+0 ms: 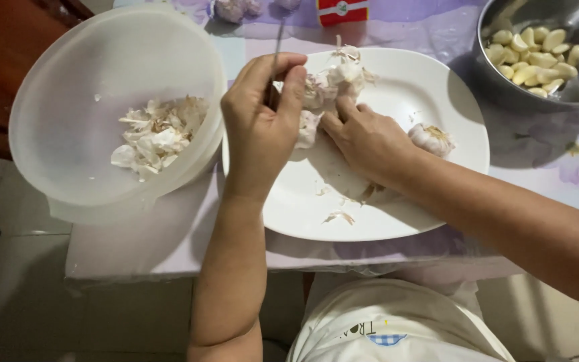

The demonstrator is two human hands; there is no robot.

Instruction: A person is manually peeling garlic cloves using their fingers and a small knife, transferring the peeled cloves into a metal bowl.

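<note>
Evidently working over the white plate (437,87) to catch scraps, the left hand (263,127) grips a thin knife (278,47) (blade upright) while the right hand (366,137) pins a garlic bulb (333,80) near the plate's far edge.

**Both hands in close, fingers curled**

Left hand (261,127) up from below, forearm bare and running almost straight up the frame, wrist straight. Fist closed, back of the hand to the camera, thumb and forefinger pinched tight at the top. Right hand (364,137) in from the lower right, forearm bare and slanting across, wrist slightly bent. Palm down, fingers bent and pressing, fingertips (335,119) just beside the left hand's knuckles. Hands nearly touching, knuckle to knuckle.
</note>
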